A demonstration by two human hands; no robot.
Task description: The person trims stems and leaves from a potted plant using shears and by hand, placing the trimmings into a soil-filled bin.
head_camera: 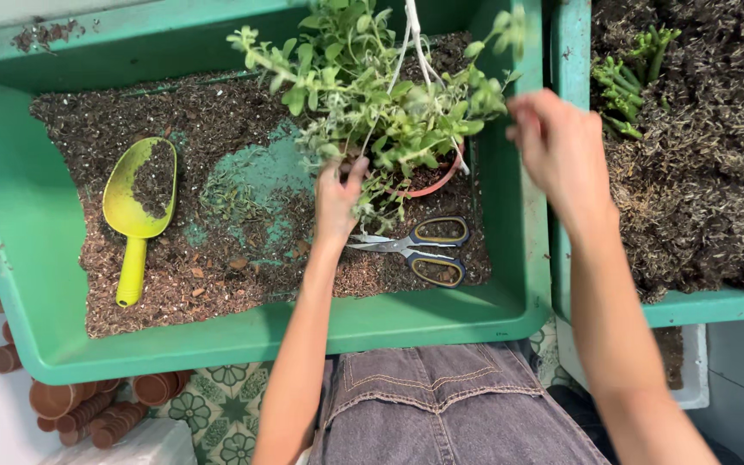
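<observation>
The left hand (337,200) is closed on the potted plant (372,95); the right hand (557,146) is held loosely open, grasping nothing. The stems look soft and easily snapped. The pot rim (432,182) is judged the firmer hold.

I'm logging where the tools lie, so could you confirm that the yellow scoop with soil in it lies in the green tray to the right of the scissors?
Not quite: the yellow scoop, with soil in it, lies in the green tray to the left of the scissors, not the right. The head view shows the scissors near the left hand, below the potted plant.

tray (10,284): green
scoop (138,207): yellow
pot (430,181): terracotta red
scissors (424,250): grey handles, yellow trim
floor tiles (217,413): green flower pattern
</observation>
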